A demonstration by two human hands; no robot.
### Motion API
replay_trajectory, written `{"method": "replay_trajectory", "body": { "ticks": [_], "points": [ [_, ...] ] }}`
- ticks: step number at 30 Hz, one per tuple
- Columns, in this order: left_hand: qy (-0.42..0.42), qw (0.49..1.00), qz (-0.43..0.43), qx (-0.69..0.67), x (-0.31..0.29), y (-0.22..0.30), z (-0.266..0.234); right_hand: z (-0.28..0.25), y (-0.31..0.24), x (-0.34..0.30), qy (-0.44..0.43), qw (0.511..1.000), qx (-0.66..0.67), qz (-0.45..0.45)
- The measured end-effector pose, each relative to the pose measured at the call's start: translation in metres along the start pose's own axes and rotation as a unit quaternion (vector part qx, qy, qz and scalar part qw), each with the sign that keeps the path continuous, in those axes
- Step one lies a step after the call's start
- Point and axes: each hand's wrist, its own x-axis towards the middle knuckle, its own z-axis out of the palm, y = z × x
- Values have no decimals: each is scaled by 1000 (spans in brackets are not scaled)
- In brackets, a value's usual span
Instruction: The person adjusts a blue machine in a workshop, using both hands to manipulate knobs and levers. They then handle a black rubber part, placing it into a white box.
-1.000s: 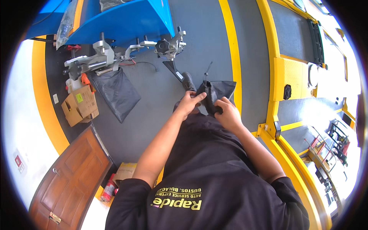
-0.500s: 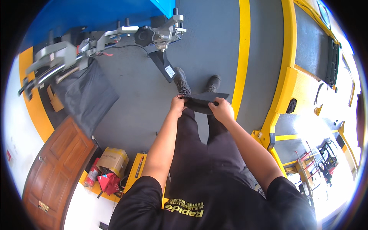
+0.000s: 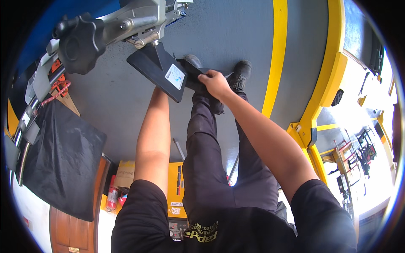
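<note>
My right hand (image 3: 216, 84) is closed on a black, soft-looking cover (image 3: 193, 79), thumb on top, above my shoes. Part of the cover hangs down by my knee. A flat black panel (image 3: 145, 67) with a white label sits just left of it, fixed under a silver metal clamp (image 3: 139, 27) with a large black knob (image 3: 82, 44). My left forearm (image 3: 154, 126) reaches up behind this panel, which hides the left hand and its fingers. Whether the cover touches the panel I cannot tell.
A black sheet (image 3: 59, 156) hangs at the left above a wooden door (image 3: 74, 232). Near my left elbow stand a yellow cabinet (image 3: 175, 189), a cardboard box (image 3: 125, 173) and a fire extinguisher (image 3: 112, 198). A yellow steel frame (image 3: 325, 84) runs along the right.
The clamp and panel appear much nearer and larger. Both hands held the black cover before; now my left hand is behind the panel, and my right has moved up and left with the cover.
</note>
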Motion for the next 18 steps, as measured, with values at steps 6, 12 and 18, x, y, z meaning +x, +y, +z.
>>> {"method": "replay_trajectory", "body": {
  "ticks": [6,12,18],
  "points": [
    [38,997,-65,7,-91,115,76,-2,-34,-78,-76,995,33,-51],
    [113,978,-148,94,-129,172,110,3,-84,-123,-42,998,-6,-46],
    [76,975,-164,130,-113,170,86,17,-120,-130,20,992,-88,-83]
  ]
}}
